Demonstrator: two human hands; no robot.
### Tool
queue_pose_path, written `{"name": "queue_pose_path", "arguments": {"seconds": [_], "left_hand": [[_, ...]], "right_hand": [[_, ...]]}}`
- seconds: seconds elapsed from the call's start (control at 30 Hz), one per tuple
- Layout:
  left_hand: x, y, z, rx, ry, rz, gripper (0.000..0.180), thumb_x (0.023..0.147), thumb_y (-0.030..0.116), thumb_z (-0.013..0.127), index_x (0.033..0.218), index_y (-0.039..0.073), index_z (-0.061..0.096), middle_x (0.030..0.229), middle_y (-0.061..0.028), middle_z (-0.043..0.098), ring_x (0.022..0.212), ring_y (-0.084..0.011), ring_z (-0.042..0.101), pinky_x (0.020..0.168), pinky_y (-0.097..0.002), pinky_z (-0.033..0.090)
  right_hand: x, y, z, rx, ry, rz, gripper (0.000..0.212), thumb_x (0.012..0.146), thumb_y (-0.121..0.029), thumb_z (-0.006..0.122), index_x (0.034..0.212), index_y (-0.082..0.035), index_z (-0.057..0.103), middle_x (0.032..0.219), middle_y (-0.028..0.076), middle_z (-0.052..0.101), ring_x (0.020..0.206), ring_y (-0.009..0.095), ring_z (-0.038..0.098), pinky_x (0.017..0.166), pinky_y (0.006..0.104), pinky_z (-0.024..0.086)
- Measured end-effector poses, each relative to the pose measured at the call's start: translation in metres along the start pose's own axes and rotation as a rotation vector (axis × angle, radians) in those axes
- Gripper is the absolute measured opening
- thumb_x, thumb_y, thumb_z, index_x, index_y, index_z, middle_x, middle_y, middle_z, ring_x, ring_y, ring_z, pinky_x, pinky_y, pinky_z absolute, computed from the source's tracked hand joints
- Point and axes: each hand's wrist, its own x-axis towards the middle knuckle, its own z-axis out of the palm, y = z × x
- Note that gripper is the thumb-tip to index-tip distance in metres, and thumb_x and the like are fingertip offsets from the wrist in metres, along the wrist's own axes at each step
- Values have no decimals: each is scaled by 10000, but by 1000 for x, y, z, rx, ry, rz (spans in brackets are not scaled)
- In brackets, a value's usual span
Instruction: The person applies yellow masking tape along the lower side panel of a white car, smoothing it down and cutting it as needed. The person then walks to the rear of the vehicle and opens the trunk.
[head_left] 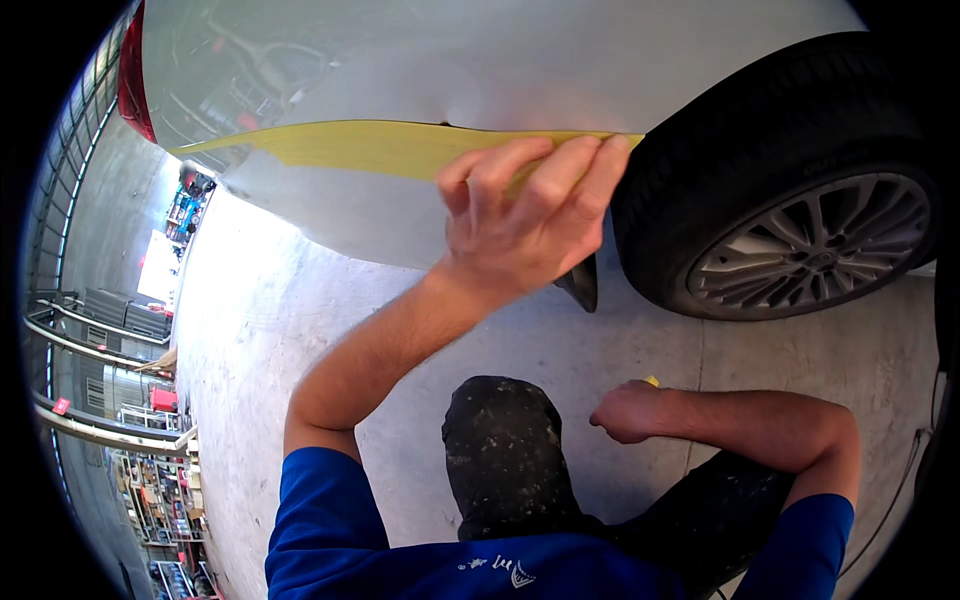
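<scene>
In the head view, the person kneels on the concrete floor (300, 330) beside a silver car body panel (520, 70), with the rear wheel (815, 245) at about three o'clock from the raised hand. The left hand (525, 215) is lifted to the panel, fingers curled and loosely spread, their tips pressing on the right end of a wide strip of yellow masking tape (370, 145) that runs along the panel from about nine o'clock of that hand to the edge of the wheel arch. The hand pins the tape flat instead of gripping it. The right hand (625, 410) rests low near the knee (500, 440), at about five o'clock from the left hand, closed into a fist; a small yellow bit (652, 381) shows just above its knuckles, but whether it is held cannot be told. A dark mud flap (582, 285) hangs just below the left wrist. Judging from this, the step in hand is laying and smoothing the tape along the panel's crease towards the arch. The next move would call for firm, even pressure along the strip's edge so it sticks without wrinkles, keeping its line straight where the panel curves into the wheel opening
</scene>
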Motion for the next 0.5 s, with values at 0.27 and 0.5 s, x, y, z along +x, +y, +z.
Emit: {"name": "queue_pose_path", "arguments": {"seconds": [0.27,0.5], "left_hand": [[6,12,-1,2,-35,-20,512,629,199,714,1138,246,694,1193,102,502,1078,-143,420,914,-321,271],[-16,0,-7,41,-69,-42,685,587,186,746,1254,269,615,1253,112,489,1088,-172,401,898,-340,263]], "right_hand": [[-2,4,5,11,56,-9,225,775,-81,564,961,-81,690,924,153,689,915,343,662,768,462,528],[-3,7,5,24,67,-12,214,764,-62,574,944,-74,688,896,151,689,881,340,669,748,460,528]]}}
